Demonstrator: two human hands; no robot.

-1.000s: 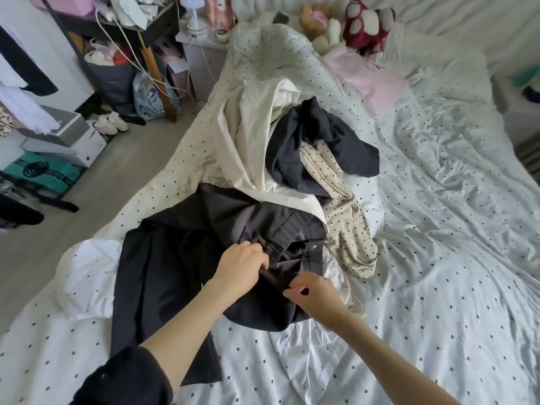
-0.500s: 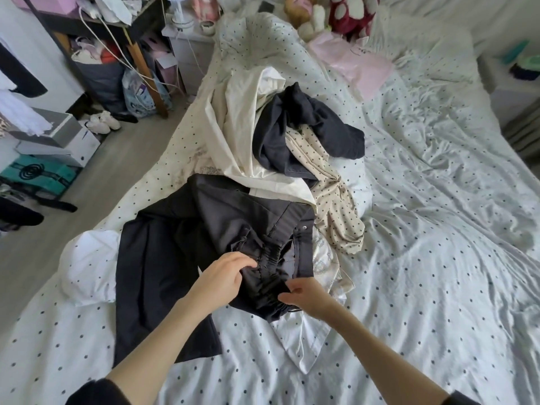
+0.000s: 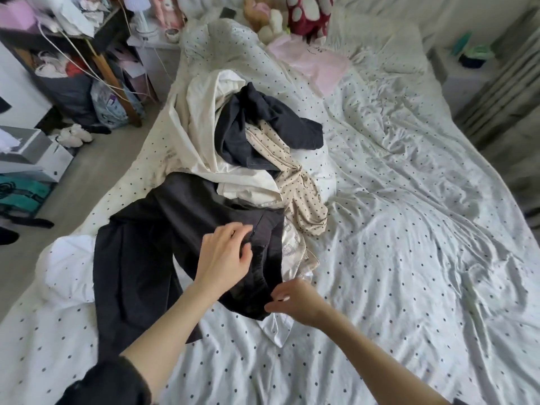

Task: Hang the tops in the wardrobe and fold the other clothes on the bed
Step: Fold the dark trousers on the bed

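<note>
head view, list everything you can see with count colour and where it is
black garment: 1, black, near end of the bed, under both hands
cream garment: 1, cream, middle of the pile
dark top: 1, dark navy or black, on top of the pile
dotted garment: 1, beige with dark dots, right side of the pile
bed cover: 1, white with dark dots, over the whole bed
pink cloth: 1, pale pink, near the head of the bed
soft toys: several, red, white and tan, at the head of the bed
shelf: 1, dark and cluttered, on the left beside the bed
slippers: 1 pair, white, on the floor
left hand: resting on the black garment
right hand: pinching the black garment's edge
</note>
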